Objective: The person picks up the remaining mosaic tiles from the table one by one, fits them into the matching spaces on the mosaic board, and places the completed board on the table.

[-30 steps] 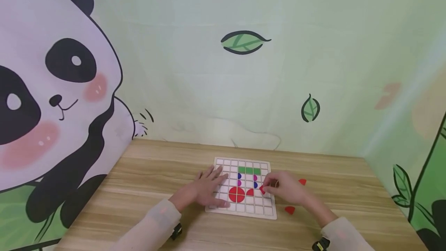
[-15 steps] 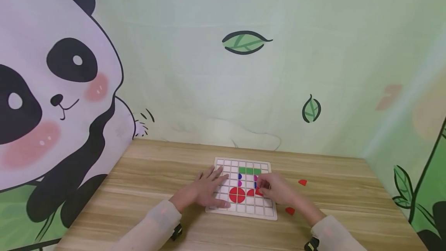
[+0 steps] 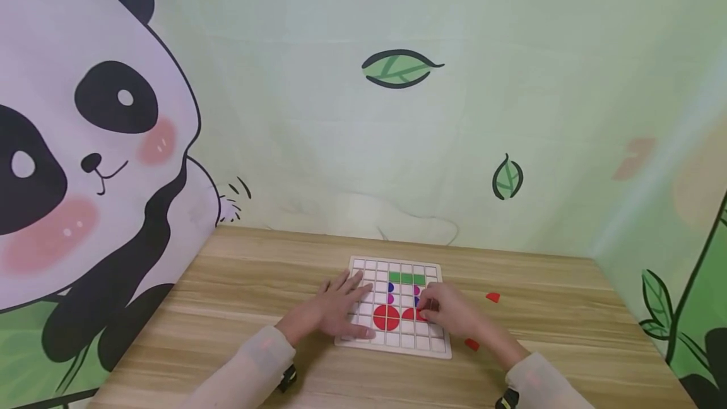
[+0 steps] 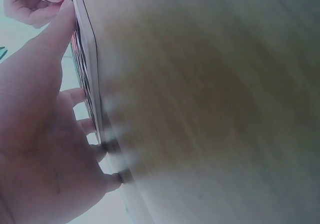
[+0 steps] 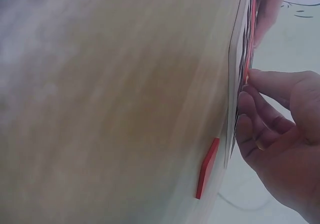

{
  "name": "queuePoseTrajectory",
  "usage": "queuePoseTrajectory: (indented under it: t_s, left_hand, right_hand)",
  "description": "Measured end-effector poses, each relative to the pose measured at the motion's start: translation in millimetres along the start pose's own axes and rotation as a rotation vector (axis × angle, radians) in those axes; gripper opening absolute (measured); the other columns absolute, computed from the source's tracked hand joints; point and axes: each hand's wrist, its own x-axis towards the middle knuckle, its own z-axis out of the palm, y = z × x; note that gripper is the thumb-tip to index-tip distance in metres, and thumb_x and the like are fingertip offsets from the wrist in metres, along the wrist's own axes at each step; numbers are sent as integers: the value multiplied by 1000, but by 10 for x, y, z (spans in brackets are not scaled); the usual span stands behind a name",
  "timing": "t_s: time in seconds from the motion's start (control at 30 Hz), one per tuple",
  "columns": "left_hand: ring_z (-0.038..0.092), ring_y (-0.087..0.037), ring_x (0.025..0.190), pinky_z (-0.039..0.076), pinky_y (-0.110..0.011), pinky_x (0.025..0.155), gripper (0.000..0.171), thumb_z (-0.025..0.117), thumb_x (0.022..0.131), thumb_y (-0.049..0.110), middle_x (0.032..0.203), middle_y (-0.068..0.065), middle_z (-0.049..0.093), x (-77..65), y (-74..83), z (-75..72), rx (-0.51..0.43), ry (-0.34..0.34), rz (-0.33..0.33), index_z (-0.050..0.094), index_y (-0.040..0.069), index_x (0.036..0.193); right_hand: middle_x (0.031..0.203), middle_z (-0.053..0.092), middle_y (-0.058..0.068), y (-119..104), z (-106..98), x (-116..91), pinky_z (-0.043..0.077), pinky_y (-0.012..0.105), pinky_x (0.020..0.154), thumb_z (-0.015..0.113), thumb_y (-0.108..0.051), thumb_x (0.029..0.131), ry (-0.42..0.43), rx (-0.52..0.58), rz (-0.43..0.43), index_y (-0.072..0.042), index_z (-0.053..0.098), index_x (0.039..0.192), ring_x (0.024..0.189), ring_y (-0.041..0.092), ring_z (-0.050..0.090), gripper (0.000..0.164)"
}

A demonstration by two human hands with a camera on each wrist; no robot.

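A white square grid board [image 3: 414, 344] lies on the wooden table. My left hand [image 3: 339, 309] rests on its left side with the fingers spread. My right hand [image 3: 451, 308] is over the board's right part, thumb and forefinger pinching a red quarter-circle piece [image 3: 421, 314] down at the grid. This piece sits right beside another red quarter-circle [image 3: 408, 314]. To the left is a full red circle [image 3: 386, 317] made of quarters. A green strip [image 3: 406, 278] and small blue and magenta half-circles [image 3: 390, 298] are above. The right wrist view shows my right fingertips [image 5: 254, 77] against the board.
Two loose red quarter pieces lie on the table right of the board, one farther back [image 3: 493, 297] and one near my right forearm [image 3: 472, 344]. Behind the wooden table [image 3: 255, 270] stands a pale green backdrop [image 3: 307, 144] with a printed panda.
My right hand has moved left with the red quarter-circle piece and lowered it onto the grid beside the other red quarter. My left hand has stayed in place.
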Motion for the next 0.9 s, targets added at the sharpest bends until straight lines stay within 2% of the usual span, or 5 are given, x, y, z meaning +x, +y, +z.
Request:
queuePoseTrajectory:
  t_s: [0.17,0.33,0.63,0.9]
  left_hand:
    - [3,-40,163,13,-70,125,106,62,89,81,179,-10,9,0,0,-5,0,1,0,25,23,170]
    - [2,-40,163,12,-70,125,106,61,89,81,179,-10,9,1,3,-7,-2,-4,2,25,23,170]
    - [2,-40,163,13,-70,125,106,62,89,80,178,-11,9,-26,9,-19,-6,-1,-3,26,23,170]
    - [2,-40,163,13,-70,125,106,61,89,81,179,-10,8,-26,1,-13,-1,-4,3,25,23,171]
  right_hand:
    - [94,64,-6,-11,-24,-32,53,27,74,77,-9,98,19,21,17,-15,72,103,87,16,58,9]
    - [93,64,-5,73,-180,-111,54,26,71,78,-11,98,76,38,42,-12,73,107,85,17,59,11]
    - [90,67,1,483,-590,-315,53,27,66,74,-3,98,197,22,54,-2,74,106,82,18,59,8]
    - [90,69,3,917,-684,-529,53,29,70,78,-6,96,291,3,143,-1,74,102,83,18,61,9]
